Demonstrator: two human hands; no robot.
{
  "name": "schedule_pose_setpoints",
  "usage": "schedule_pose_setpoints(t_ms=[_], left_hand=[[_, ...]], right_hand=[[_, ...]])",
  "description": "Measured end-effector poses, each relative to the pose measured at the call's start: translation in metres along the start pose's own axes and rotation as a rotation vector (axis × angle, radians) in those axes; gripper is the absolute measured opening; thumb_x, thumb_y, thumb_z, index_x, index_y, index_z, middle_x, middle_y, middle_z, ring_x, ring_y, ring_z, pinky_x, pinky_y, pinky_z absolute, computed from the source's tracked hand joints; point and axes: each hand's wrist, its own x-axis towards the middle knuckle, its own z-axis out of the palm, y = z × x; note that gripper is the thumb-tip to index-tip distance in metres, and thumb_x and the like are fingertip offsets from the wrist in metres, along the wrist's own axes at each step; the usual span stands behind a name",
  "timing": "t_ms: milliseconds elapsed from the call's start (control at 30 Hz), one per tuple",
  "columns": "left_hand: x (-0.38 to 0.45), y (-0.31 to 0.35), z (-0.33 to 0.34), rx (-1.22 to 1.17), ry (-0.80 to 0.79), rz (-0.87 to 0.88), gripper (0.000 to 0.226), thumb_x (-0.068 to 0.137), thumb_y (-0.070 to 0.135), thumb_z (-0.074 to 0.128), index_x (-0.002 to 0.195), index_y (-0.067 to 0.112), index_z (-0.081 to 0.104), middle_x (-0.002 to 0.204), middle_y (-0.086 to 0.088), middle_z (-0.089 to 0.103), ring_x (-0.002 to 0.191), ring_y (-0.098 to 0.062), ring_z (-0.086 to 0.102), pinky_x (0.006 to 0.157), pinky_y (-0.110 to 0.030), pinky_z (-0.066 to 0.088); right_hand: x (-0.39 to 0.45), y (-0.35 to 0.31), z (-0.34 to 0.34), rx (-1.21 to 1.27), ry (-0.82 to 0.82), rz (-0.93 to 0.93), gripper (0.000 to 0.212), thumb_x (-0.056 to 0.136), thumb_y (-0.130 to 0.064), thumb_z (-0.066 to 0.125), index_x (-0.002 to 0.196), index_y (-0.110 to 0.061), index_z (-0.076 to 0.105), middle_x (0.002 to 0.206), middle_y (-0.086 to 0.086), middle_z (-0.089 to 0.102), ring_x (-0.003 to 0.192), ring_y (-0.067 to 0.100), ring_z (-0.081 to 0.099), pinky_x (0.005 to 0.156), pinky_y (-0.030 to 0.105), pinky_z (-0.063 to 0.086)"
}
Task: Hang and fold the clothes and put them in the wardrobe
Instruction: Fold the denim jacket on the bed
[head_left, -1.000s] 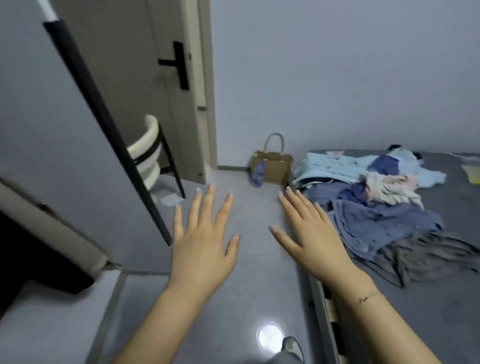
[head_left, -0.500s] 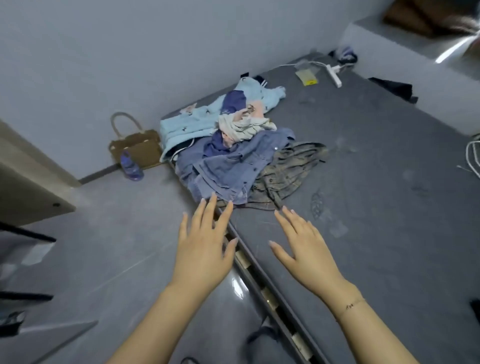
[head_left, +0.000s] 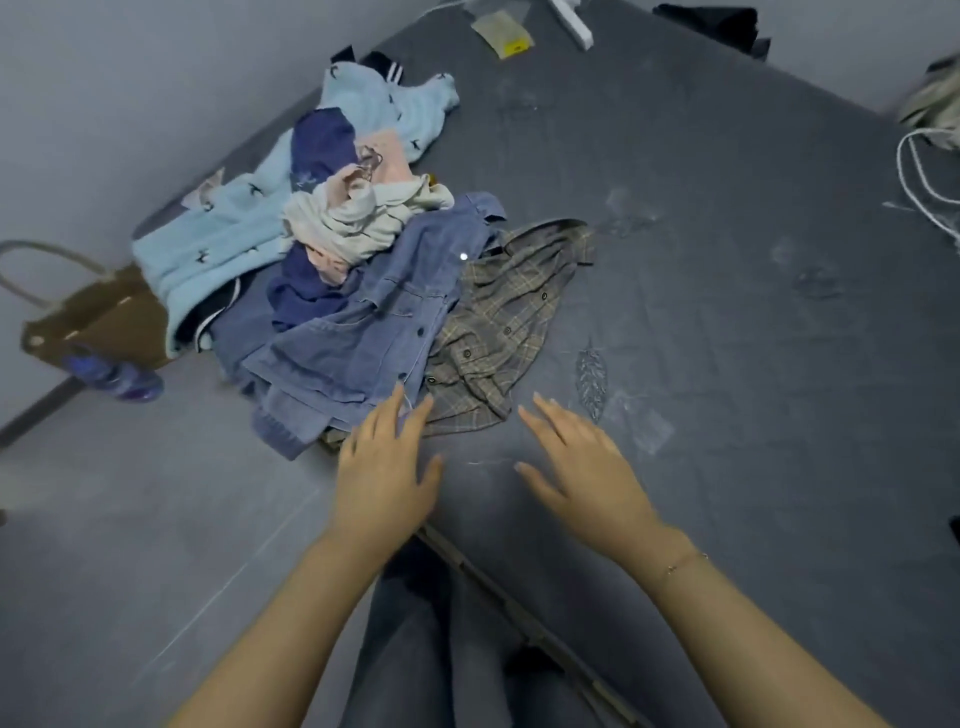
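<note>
My left hand (head_left: 387, 467) and right hand (head_left: 582, 462) are both flat, fingers straight, holding nothing, over the near edge of the dark grey mattress (head_left: 727, 322). Left fingertips overlap the hem of the soft denim shirt (head_left: 363, 332); whether they touch, I cannot tell. Beside it lies a crumpled olive plaid shirt (head_left: 498, 322), just ahead of my right fingers. Behind sits the heaped pile: fuzzy pale-blue sweater (head_left: 223, 228), cream bundle (head_left: 358, 218). Open mattress spreads right; a brown bag (head_left: 98, 317) stands on the floor left.

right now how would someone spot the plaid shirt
On the dark grey mattress, find the heap of clothes by its left edge. The plaid shirt lies flat at the heap's right, partly under a blue denim shirt: the only checked, olive-brown piece.
</note>
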Motion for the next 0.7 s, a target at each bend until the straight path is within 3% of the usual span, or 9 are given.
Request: schedule_pose_setpoints(t_ms=[200, 400, 600, 700], left_hand=[[0.153, -0.073, 0.033, -0.093, -0.097, -0.017, 0.058, 0.098, 0.033, 0.053, 0.150, 0.017, 0.031, 0.160, -0.008, 0.021, 0.142, -0.029, 0.026, 0.111, -0.045, 0.032], [0.303, -0.129, 0.062, -0.120, 0.060, 0.085, 0.054, 0.096, 0.025, 0.058, 0.143, 0.006, 0.041, 0.151, -0.016, 0.037, 0.137, -0.033, 0.035, 0.109, -0.049, 0.033], [0.413, -0.144, 0.088, -0.192, 0.054, 0.008, 0.065, 0.094, 0.042, 0.058, 0.147, 0.012, 0.034, 0.147, -0.013, 0.041, 0.132, -0.030, 0.041, 0.102, -0.044, 0.039], [0.434, -0.145, 0.097, -0.232, 0.038, -0.001, 0.048, 0.097, 0.022, 0.055, 0.141, 0.009, 0.042, 0.137, -0.017, 0.050, 0.123, -0.031, 0.049, 0.094, -0.036, 0.040]], right_hand=[[0.136, 0.006, 0.058, 0.125, 0.016, 0.157, 0.061, 0.102, -0.046, 0.035, 0.155, -0.022, 0.018, 0.163, -0.004, 0.009, 0.148, 0.014, 0.015, 0.119, 0.030, 0.017], [0.245, 0.016, 0.133, 0.276, 0.019, 0.303, 0.062, 0.103, -0.042, 0.038, 0.156, -0.021, 0.015, 0.163, -0.004, 0.003, 0.149, 0.016, 0.010, 0.120, 0.039, 0.018], [0.289, 0.017, 0.183, 0.396, 0.018, 0.453, 0.063, 0.102, -0.036, 0.044, 0.155, -0.017, 0.017, 0.163, -0.003, 0.002, 0.150, 0.024, 0.006, 0.122, 0.040, 0.015], [0.290, 0.011, 0.191, 0.480, 0.066, 0.509, 0.063, 0.101, -0.034, 0.048, 0.155, -0.018, 0.019, 0.163, -0.006, 0.003, 0.151, 0.021, 0.005, 0.122, 0.040, 0.014]])
